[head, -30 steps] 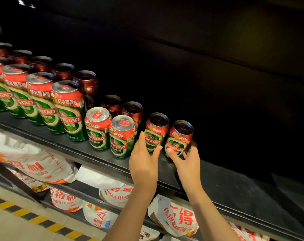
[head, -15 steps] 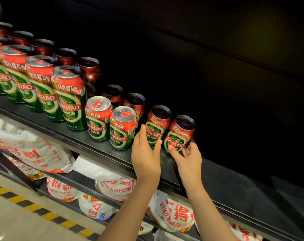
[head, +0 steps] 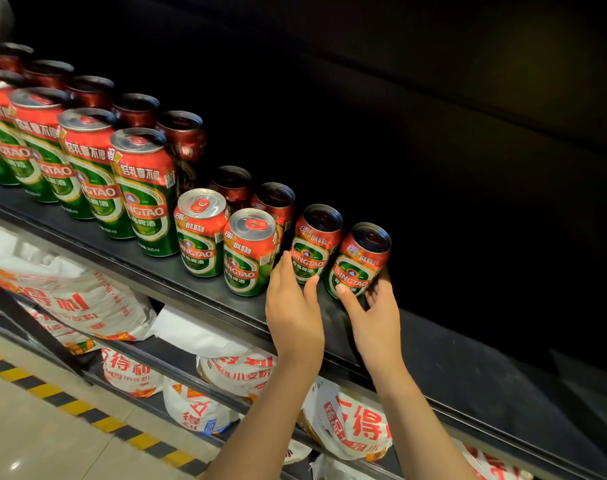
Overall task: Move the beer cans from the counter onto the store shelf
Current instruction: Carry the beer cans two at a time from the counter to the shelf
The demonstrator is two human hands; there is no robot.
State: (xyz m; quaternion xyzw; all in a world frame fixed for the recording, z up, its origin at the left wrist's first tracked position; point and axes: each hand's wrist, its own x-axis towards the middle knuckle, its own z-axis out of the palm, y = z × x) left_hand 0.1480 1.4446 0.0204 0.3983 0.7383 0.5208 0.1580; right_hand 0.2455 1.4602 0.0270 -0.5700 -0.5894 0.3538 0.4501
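Note:
Red-and-green Tsingtao beer cans stand in rows on the dark store shelf (head: 205,299). Tall cans (head: 146,192) fill the left part and short cans (head: 248,252) stand to their right. My left hand (head: 293,306) holds the lower part of a short can (head: 314,245) between fingers and thumb. My right hand (head: 375,313) grips the base of the rightmost short can (head: 359,263), thumb in front and fingers curled round its right side. Both cans rest on the shelf, slightly tilted in view.
The shelf runs on dark and bare to the right (head: 485,368). Lower shelves hold white flour bags with red print (head: 73,299). A yellow-and-black floor stripe (head: 87,414) runs along the shelf's foot. The shelf's back is black and unlit.
Both hands stay on the same two short cans at the row's right end. The view has shifted a little; the cans have barely moved.

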